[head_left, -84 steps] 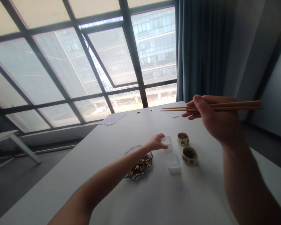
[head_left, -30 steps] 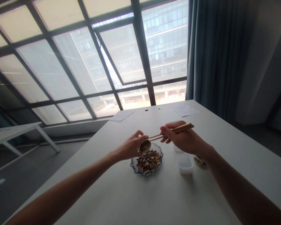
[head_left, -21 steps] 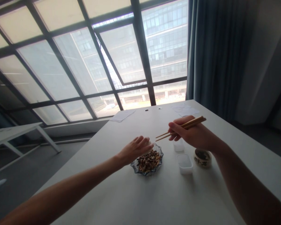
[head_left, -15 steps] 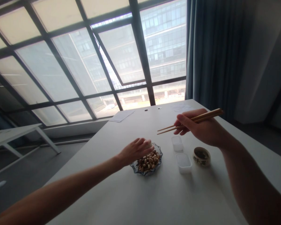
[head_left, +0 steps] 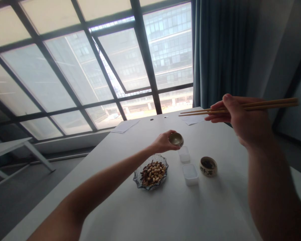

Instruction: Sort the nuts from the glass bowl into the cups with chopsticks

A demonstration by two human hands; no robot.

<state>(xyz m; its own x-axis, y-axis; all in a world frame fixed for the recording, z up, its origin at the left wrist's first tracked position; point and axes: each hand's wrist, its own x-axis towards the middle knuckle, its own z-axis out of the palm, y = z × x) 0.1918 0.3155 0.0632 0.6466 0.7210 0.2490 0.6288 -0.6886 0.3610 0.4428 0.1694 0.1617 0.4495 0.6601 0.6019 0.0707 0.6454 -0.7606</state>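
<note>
My left hand (head_left: 164,142) is closed around a small ceramic cup (head_left: 176,139), its mouth tipped toward me, in the air beyond the glass bowl. In my right hand (head_left: 243,115) I grip a pair of wooden chopsticks (head_left: 268,104), raised above the table's right side with the tips pointing left. The glass bowl (head_left: 137,182) has a scalloped rim and holds a heap of mixed nuts (head_left: 154,172). Two clear plastic containers stand to its right, a far one (head_left: 184,154) and a near one (head_left: 190,174). Beside them sits a round ceramic pot (head_left: 208,166) with dark characters and a dark inside.
All this stands on a long white table (head_left: 145,214). Sheets of paper (head_left: 125,126) lie at its far left, and more paper (head_left: 192,119) at the far right. Past it are a large window (head_left: 125,60) and a blue curtain (head_left: 215,60). Another white table (head_left: 12,147) is at left.
My left hand has moved from over the nuts up and to the right, and the cup in it now shows clearly. My right hand has risen and shifted right with the chopsticks.
</note>
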